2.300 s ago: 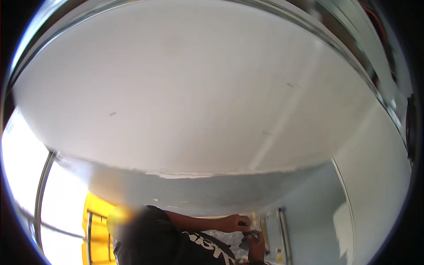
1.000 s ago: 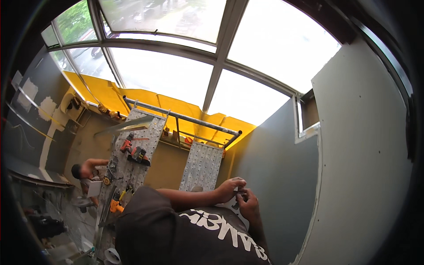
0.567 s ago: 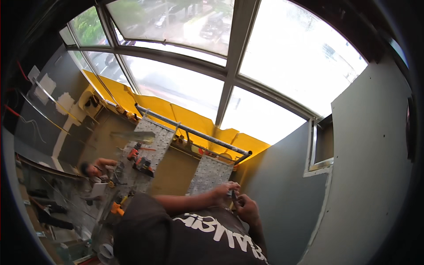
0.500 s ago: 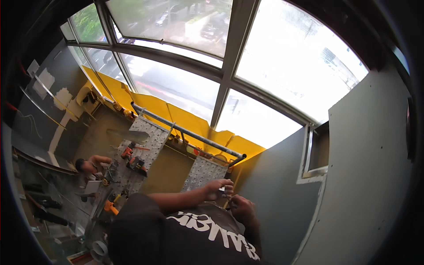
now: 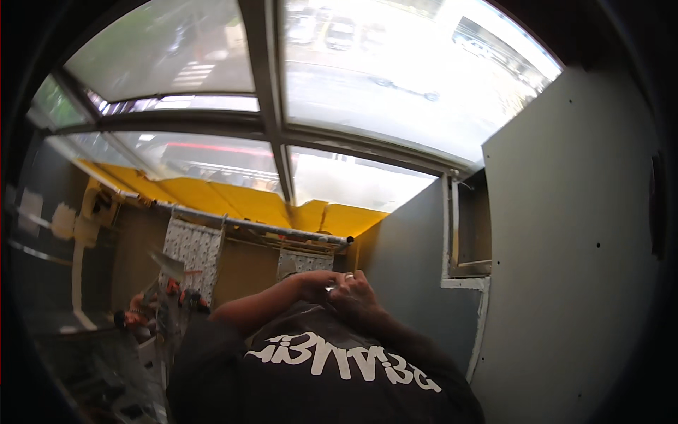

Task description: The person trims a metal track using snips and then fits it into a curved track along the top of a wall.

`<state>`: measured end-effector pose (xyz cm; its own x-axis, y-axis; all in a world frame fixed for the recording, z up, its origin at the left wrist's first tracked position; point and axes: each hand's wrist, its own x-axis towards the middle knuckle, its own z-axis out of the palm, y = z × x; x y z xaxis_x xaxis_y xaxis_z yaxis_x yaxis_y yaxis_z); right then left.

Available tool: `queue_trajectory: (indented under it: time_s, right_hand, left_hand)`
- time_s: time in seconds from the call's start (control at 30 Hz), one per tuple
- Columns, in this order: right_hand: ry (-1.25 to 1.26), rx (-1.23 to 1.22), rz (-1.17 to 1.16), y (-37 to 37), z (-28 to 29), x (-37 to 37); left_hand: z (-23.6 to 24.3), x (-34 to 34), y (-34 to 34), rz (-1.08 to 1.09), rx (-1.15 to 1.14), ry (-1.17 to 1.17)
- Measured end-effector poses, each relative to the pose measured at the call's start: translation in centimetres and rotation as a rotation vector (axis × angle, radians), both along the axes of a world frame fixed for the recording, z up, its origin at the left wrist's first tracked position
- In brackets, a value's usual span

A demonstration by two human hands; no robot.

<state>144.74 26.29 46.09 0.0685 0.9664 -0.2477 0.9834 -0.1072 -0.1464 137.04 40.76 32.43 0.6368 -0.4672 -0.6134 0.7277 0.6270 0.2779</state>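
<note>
In front of my chest both hands are together, fingers curled and touching. My left hand (image 5: 319, 284) is closed, and a small whitish bit (image 5: 330, 288) shows between it and the other hand; its kind is too small to make out. My right hand (image 5: 355, 294) is closed against the left one, with another pale spot at its fingers. Whatever the fingers hold is mostly hidden. Below the hands lies the dark shirt (image 5: 311, 396) with white lettering on my body.
Perforated metal platforms (image 5: 192, 247) with a rail (image 5: 282, 230) stand below the windows. Red and black power tools (image 5: 174, 287) lie at the left, near another person (image 5: 134, 318). Yellow sheeting (image 5: 233, 200) hangs under the glass. A grey wall panel (image 5: 565, 247) rises at right.
My right hand has come up to meet my left hand; they were apart before. The view has turned, so windows and platforms sit further left.
</note>
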Motion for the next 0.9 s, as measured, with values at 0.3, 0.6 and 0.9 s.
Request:
queue_trajectory:
  time_s: [0.3, 0.6, 0.9]
  right_hand:
    - [-0.087, 0.567, -0.228, 4.2, 1.6, 5.8]
    - [0.057, 1.012, -1.148, 5.2, 4.8, 6.2]
    - [-1.033, 1.001, -0.985, 1.0, 28.5, 2.0]
  left_hand:
    - [0.5, 12.6, 8.1, -0.066, -0.324, -0.125]
    - [6.5, 23.5, 8.4, -0.18, -0.378, -0.29]
    - [28.8, 30.8, 6.7, -0.245, -0.396, -0.975]
